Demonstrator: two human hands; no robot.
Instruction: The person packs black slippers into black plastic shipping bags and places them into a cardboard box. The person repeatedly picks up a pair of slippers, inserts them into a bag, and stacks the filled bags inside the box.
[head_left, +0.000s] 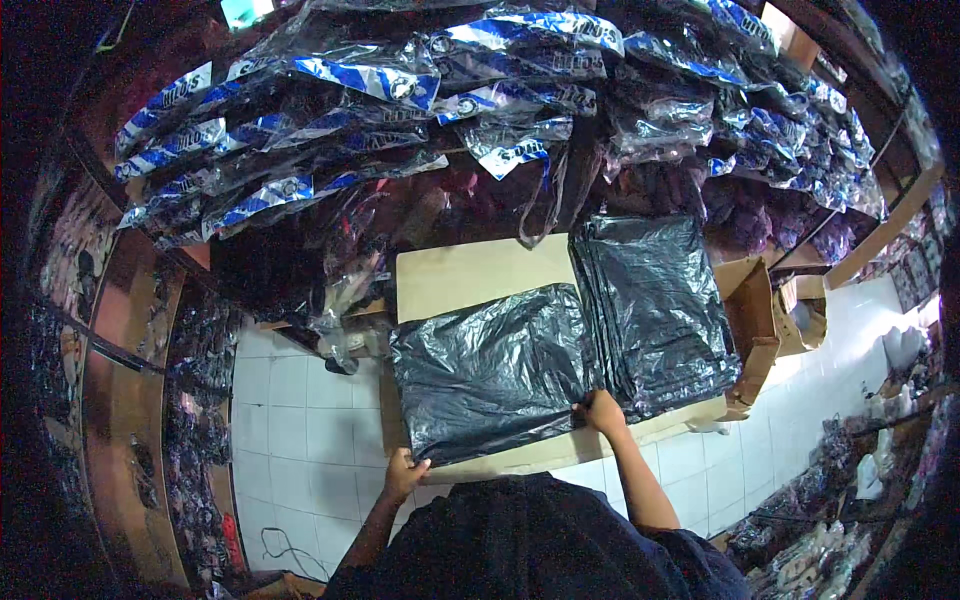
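Observation:
A black plastic bag (495, 367) lies flat and somewhat wrinkled on a pale board (480, 274). My left hand (405, 474) pinches its near left corner between thumb and fingers. At the near right corner, my right hand (602, 412) grips the same bag's edge, fingers curled. To the right, a stack of folded black plastic bags (660, 300) rests on the board, its left side touching or overlapped by the flat bag; which one cannot be told.
Plastic-wrapped packs with blue and white labels (367, 79) hang in rows beyond the board. Open cardboard boxes (750, 330) stand at the right. Shelves with wrapped goods (199, 405) line the left side, above a white tiled floor (292, 427). A thin cable (281, 544) lies there.

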